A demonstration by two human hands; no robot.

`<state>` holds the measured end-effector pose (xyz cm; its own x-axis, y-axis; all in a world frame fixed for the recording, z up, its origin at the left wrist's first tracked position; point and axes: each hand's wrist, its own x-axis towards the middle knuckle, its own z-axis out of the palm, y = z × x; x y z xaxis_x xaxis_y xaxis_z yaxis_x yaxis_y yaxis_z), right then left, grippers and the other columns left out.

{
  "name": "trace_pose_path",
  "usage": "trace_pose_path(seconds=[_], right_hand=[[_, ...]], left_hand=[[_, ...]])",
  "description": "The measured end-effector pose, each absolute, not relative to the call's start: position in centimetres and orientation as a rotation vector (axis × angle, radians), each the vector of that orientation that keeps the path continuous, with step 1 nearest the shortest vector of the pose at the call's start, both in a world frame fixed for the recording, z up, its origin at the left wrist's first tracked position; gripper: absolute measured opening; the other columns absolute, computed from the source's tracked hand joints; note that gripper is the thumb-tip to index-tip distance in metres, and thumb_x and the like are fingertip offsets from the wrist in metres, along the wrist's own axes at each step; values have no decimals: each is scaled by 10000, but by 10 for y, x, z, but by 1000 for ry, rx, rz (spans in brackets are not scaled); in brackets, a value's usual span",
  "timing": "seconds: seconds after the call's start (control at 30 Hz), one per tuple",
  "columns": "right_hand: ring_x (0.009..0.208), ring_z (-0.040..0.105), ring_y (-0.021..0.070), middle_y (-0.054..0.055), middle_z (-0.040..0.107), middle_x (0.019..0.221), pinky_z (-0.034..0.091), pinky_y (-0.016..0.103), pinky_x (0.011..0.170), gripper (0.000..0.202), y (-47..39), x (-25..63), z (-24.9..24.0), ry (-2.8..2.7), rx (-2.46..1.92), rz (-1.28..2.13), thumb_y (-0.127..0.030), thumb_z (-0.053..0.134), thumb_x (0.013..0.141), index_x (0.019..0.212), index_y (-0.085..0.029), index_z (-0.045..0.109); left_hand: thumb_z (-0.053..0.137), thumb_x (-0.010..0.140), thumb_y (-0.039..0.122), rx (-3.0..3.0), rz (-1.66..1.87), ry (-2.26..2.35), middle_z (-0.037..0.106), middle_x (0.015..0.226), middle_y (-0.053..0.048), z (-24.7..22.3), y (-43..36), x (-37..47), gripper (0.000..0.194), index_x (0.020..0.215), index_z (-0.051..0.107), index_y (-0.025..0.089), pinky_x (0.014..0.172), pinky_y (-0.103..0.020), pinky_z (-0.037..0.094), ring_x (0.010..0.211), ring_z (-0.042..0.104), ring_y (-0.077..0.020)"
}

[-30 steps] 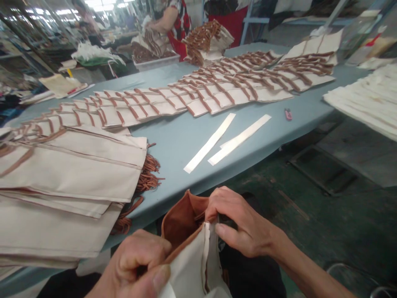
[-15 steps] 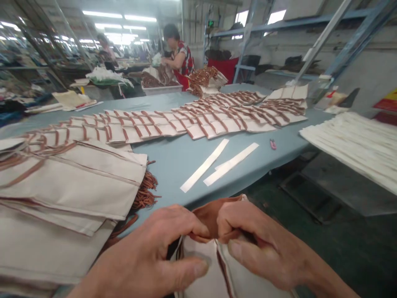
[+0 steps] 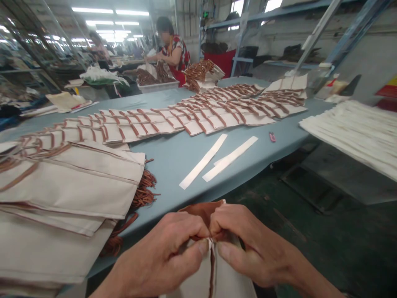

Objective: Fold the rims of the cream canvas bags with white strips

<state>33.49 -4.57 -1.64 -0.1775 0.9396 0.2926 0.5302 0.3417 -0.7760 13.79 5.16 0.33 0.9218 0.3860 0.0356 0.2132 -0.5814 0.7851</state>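
Note:
At the bottom centre is a cream fabric piece with a brown lining and a dark-edged seam down its middle. My left hand pinches its upper edge just left of the seam. On the right side of the seam, my right hand grips the same edge, thumb outside and fingers curled over. The two hands nearly touch at the seam. Brown lining shows behind the fingers. What lies under the curled fingers is hidden.
Large cream panels are stacked at left beside brown cords. Overlapping brown-trimmed pieces cross the blue table. White strips and a small pink tool lie nearer. A person works behind a bin.
My left thumb has closed onto the fabric edge, and my hands have drawn together at the seam. The fabric has shifted slightly left, and the camera view has moved a little.

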Motion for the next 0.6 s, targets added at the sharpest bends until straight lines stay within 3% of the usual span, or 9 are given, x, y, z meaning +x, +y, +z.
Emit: trace_pose_path(seconds=[0.17, 0.4, 0.6], right_hand=[[664, 511, 139, -47, 545, 702, 372, 285, 693, 191, -45, 323, -29, -1770, -1266, 612, -202, 678, 746, 748, -220, 488], [678, 500, 121, -53, 575, 728, 376, 266, 701, 216, -40, 326, -37, -1782, -1154, 774, -198, 693, 897, 767, -212, 521], [661, 509, 124, -48, 572, 701, 386, 267, 687, 170, -44, 322, -38, -1726, -1212, 738, -102, 603, 811, 739, -215, 500]], left_hand=[[509, 991, 298, 1995, 211, 490, 510, 697, 46, -3, 49, 130, 275, 741, 546, 192, 647, -226, 375, 658, 481, -117], [548, 1019, 487, 1733, 182, 452, 488, 706, 37, -6, 54, 127, 413, 754, 567, 171, 601, -210, 362, 646, 427, -113], [559, 989, 316, 1777, 208, 462, 472, 661, 50, -10, 51, 129, 290, 748, 598, 160, 558, -198, 329, 601, 408, -97]])
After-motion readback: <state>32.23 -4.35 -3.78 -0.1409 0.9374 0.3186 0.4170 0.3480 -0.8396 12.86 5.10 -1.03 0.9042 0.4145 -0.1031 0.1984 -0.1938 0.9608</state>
